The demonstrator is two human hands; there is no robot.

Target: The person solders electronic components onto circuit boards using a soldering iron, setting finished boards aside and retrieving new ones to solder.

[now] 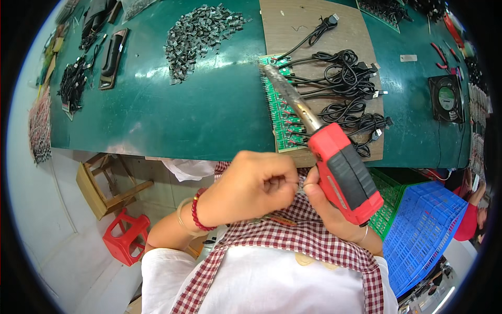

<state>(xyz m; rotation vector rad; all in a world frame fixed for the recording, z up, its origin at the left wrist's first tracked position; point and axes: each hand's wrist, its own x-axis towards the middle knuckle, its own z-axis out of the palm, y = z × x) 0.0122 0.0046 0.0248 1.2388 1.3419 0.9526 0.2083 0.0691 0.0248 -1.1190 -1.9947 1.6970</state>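
My right hand (332, 206) grips a red and black soldering gun (348, 175) at chest height. Its metal barrel slants up and to the left, and its tip appears over the upper end of a green circuit board panel (282, 118). Black cables (342, 73) with plugs run rightward from the panel, coiled on a wooden board (280, 31). Curled up close to my right thumb is my left hand (253, 183), thumb and forefinger pinched together. Whatever those fingers hold, if anything, is too small to make out.
A heap of small black pinned parts (198, 42) lies on the green table (209, 120). Black cable bundles (73, 83) sit far left. A fan (446, 98) and red-handled pliers (439, 56) lie at right. Below stand a blue crate (423, 230) and a red stool (125, 235).
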